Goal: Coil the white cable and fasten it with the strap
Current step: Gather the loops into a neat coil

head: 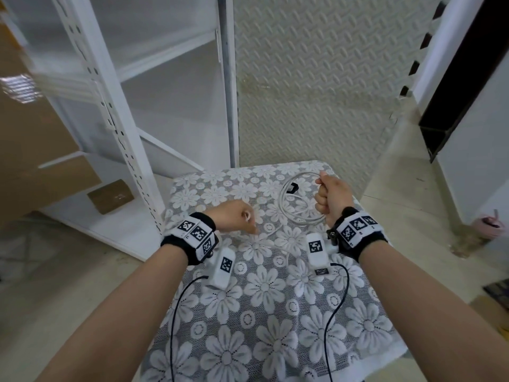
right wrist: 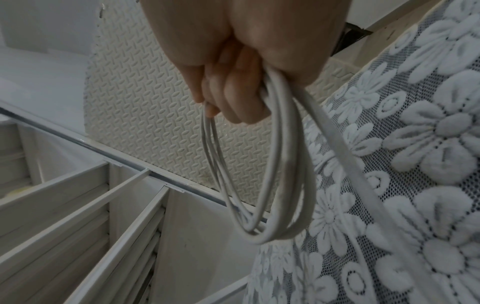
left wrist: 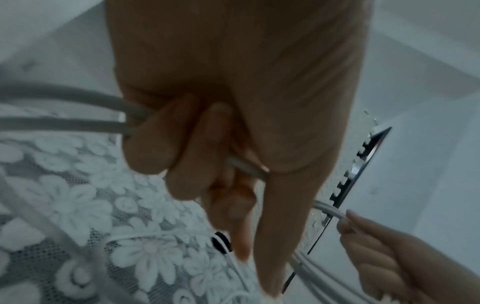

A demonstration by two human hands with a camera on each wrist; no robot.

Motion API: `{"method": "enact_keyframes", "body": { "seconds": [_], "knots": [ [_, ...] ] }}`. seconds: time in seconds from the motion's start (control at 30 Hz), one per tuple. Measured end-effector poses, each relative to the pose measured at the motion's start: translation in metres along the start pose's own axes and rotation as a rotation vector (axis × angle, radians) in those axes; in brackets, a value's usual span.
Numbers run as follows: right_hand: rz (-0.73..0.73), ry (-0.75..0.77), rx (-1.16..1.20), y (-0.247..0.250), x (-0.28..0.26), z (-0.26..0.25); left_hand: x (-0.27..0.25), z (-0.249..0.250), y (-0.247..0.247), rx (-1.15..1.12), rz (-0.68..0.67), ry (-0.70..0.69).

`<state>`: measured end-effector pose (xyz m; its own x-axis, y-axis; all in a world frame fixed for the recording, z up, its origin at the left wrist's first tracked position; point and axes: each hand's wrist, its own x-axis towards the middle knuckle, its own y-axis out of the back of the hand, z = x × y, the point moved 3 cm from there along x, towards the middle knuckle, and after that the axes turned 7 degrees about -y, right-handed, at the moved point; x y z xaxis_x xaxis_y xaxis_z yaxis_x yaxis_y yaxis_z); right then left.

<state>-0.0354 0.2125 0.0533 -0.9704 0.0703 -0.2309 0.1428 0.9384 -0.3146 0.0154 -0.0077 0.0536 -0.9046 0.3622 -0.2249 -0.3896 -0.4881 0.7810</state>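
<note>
Over the lace tablecloth [head: 248, 312], the left hand [head: 234, 217] curls round the white cable [head: 289, 213], apparently feeding slack rightward; the black strap [head: 292, 188] sits on the cable inside the coil. The right hand [head: 332, 195] fists the gathered loops, likely keeping them together for fastening.

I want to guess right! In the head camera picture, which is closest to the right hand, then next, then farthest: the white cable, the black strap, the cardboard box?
1. white cable: gripped in the right hand.
2. black strap: just left, on the coil.
3. cardboard box: far left, by the shelf.
</note>
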Motion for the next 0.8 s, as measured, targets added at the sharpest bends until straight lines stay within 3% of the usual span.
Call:
{"method": "enact_keyframes", "body": {
  "seconds": [0.1, 0.3, 0.4, 0.6, 0.8],
  "knots": [
    [-0.035, -0.020, 0.054, 0.001, 0.001, 0.001, -0.001, -0.005, -0.005, -0.087, -0.073, 0.047],
    [-0.209, -0.051, 0.131, -0.015, -0.007, -0.002, 0.009, 0.012, 0.005, -0.395, 0.125, -0.087],
    [-0.292, -0.066, 0.194, -0.028, -0.011, -0.009, 0.008, 0.034, 0.011, -0.719, 0.179, -0.125],
    [-0.366, -0.055, 0.290, -0.046, -0.015, -0.024, 0.011, 0.056, -0.016, -0.896, -0.151, -0.126],
    [-0.335, 0.018, 0.101, -0.035, -0.018, -0.025, 0.012, 0.033, -0.011, -0.896, -0.072, 0.043]
  ]
}}
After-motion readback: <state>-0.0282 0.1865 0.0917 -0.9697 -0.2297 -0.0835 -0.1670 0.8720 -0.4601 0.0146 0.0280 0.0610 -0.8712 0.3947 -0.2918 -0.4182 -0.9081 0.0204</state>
